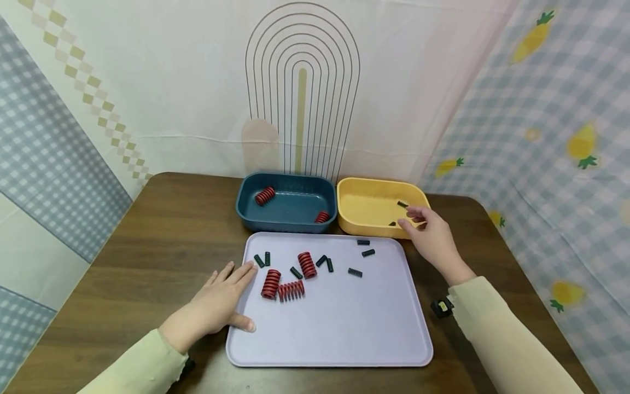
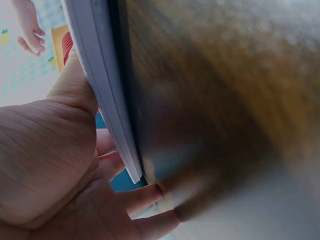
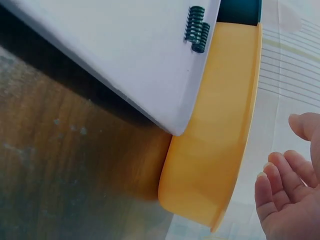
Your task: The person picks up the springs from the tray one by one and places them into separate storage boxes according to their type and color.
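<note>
Resting spread left hand (image 1: 219,301) on left edge of tray (image 1: 359,323) near dark springs (image 1: 267,259), hovering with loosely parted right hand (image 1: 435,238) over front right corner of yellow bin (image 1: 371,227).

dark spring (image 1: 392,223) partly hidden in yellow bin (image 1: 364,226)

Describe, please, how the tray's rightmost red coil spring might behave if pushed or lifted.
The red coil spring would probably roll if pushed sideways, being cylindrical and lying on its side. Its thick, closely spaced coils suggest it may feel stiff rather than floppy.
</note>
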Demonstrator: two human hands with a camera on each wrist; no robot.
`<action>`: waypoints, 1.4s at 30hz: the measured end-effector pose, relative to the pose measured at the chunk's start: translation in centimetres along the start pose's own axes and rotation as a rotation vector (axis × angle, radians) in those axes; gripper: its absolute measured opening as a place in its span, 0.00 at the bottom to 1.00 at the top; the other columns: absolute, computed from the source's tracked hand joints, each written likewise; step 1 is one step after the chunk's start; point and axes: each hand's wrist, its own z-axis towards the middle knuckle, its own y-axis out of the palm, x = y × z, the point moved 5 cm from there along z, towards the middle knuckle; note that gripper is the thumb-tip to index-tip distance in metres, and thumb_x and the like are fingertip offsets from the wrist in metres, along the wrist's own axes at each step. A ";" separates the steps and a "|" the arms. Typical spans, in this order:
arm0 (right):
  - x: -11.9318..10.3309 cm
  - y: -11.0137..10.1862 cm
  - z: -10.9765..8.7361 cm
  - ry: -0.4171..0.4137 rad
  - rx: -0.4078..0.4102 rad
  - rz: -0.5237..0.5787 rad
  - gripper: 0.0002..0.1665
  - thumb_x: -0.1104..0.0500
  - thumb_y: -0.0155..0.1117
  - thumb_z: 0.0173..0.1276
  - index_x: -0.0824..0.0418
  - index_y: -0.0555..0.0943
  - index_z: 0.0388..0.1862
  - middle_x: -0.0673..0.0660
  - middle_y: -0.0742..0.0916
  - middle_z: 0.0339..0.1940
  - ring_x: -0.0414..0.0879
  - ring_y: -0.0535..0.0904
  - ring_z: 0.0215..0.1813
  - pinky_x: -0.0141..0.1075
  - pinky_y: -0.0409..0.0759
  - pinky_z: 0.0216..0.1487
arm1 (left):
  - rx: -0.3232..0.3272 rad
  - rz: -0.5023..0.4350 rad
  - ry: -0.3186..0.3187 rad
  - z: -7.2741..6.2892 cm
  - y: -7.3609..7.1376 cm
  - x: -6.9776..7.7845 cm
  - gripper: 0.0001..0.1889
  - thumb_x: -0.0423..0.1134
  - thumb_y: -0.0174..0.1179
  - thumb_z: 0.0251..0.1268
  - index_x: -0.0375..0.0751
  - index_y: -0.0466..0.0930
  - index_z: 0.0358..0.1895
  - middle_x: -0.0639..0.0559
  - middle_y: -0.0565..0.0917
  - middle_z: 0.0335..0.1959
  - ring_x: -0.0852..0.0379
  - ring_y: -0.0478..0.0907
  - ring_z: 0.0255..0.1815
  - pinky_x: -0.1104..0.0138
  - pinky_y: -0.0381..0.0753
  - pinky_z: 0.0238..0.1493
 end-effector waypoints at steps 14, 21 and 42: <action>-2.5 1.5 -3.3 -0.094 -0.074 0.012 0.25 0.48 0.67 0.66 0.62 0.78 0.56 0.58 0.84 0.47 0.50 0.78 0.46 0.47 0.77 0.46 | 0.011 -0.004 0.007 -0.1 -0.2 0.1 0.60 0.65 0.71 0.38 0.38 0.56 0.75 0.42 0.54 0.76 0.30 0.47 0.73 0.34 0.49 0.65; -3.4 4.3 -5.4 -0.093 -0.232 0.028 0.26 0.46 0.68 0.64 0.61 0.79 0.55 0.57 0.84 0.49 0.47 0.78 0.48 0.45 0.77 0.49 | 0.007 -0.010 0.015 -0.1 -0.2 0.1 0.60 0.65 0.71 0.38 0.37 0.56 0.75 0.41 0.55 0.76 0.30 0.47 0.73 0.34 0.49 0.65; -3.5 8.7 -6.8 -0.020 -0.449 0.076 0.14 0.57 0.74 0.59 0.59 0.82 0.43 0.49 0.82 0.35 0.42 0.77 0.39 0.35 0.77 0.42 | 0.009 -0.009 0.009 0.0 0.0 0.0 0.59 0.65 0.71 0.38 0.38 0.57 0.75 0.42 0.55 0.76 0.30 0.48 0.73 0.34 0.49 0.65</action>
